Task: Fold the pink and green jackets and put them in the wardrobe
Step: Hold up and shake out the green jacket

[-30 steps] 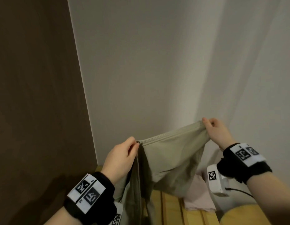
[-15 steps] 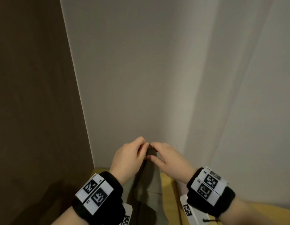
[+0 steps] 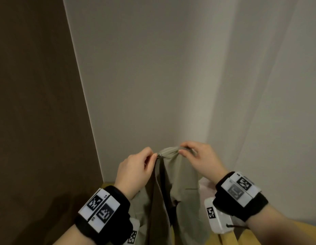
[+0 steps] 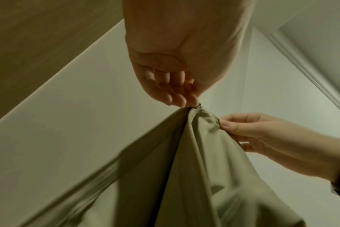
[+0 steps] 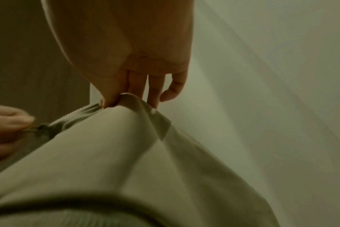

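The green jacket point(image 3: 180, 188) hangs in the air in front of a wall corner, bunched at its top edge. My left hand point(image 3: 136, 167) pinches that edge at the zipper end point(image 4: 196, 106). A short way to the right, my right hand point(image 3: 201, 158) pinches the same edge point(image 5: 114, 104), so a small slack fold sits between the two hands. The cloth falls in long folds below point(image 4: 184, 176) and covers the lower part of the right wrist view point(image 5: 126, 161). A pale pink bit of cloth point(image 3: 205, 189), perhaps the pink jacket, peeks out behind the green one.
A dark brown panel point(image 3: 33, 121) stands upright on the left. Pale walls point(image 3: 153, 76) meet in a corner just behind the hands. A yellow wooden surface point(image 3: 242, 236) lies below at the lower right.
A second ago the hands were wide apart with the zipper edge taut. They then came together, touching. Now the right hand has shifted slightly right again, leaving a short slack fold.
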A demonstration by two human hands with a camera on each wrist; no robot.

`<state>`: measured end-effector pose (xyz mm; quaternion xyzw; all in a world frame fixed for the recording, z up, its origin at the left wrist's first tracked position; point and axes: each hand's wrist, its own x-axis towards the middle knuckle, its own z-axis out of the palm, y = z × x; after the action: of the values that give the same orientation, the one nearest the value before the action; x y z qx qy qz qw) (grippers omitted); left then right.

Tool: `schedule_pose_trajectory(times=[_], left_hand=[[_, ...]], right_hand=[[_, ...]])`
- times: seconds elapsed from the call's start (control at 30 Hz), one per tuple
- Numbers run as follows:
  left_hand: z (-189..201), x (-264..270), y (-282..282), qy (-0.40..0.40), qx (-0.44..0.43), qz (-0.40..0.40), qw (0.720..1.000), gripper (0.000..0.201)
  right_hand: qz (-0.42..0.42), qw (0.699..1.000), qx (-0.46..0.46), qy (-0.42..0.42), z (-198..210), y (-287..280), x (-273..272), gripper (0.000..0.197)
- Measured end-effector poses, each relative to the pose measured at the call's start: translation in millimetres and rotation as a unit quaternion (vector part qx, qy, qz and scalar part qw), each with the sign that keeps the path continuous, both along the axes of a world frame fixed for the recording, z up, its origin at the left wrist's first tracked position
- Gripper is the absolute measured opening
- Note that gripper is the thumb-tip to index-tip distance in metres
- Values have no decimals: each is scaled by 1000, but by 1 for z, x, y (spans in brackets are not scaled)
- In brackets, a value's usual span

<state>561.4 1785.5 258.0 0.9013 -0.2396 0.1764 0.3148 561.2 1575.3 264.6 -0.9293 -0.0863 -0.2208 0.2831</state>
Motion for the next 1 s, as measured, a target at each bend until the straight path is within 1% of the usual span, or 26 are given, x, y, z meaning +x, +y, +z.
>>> schedule_pose_trajectory(times=[0.07,0.27,0.37,0.5,0.53,0.6,0.67,0.7,0.77,0.83,0.9,0.93,1.0], left_hand=[[1,3,4,2,0,8,1000,25],[0,12,16,19,-18,12,1000,23],[-3,17,25,23,-48,18,998,23],[-5,16,24,28,-49,13,998,23],[-4,16,23,34,-54,9,998,23],[-2,15,20,46,-66,-7,997,23],[1,13,12,63,-60,-37,996,24],[1,11,7,71,-51,-51,995,25],[-1,6,-4,74,-35,-70,994,25],[-5,2,-11,70,-31,-75,994,24],[-8,0,-13,67,-19,-75,995,22],[-9,0,-13,64,-10,-71,995,21],[-10,-1,-9,56,3,-61,997,21]], right_hand=[[-39,999,25,-7,1,-15,3,17],[-162,985,49,26,-5,-65,12,20],[-172,981,73,50,-13,-84,13,14],[-177,980,34,89,-21,-87,11,12],[-169,980,46,92,-21,-83,11,12],[-126,983,107,85,-19,-67,10,13],[-52,983,157,81,-13,-43,6,13],[-8,983,162,81,-11,-30,3,14],[71,985,126,92,-8,-7,-2,20],[118,984,63,119,-11,9,-4,26],[131,982,15,137,-17,20,-4,30],[130,982,9,139,-21,25,-4,29],[123,983,30,130,-29,33,-4,21]])
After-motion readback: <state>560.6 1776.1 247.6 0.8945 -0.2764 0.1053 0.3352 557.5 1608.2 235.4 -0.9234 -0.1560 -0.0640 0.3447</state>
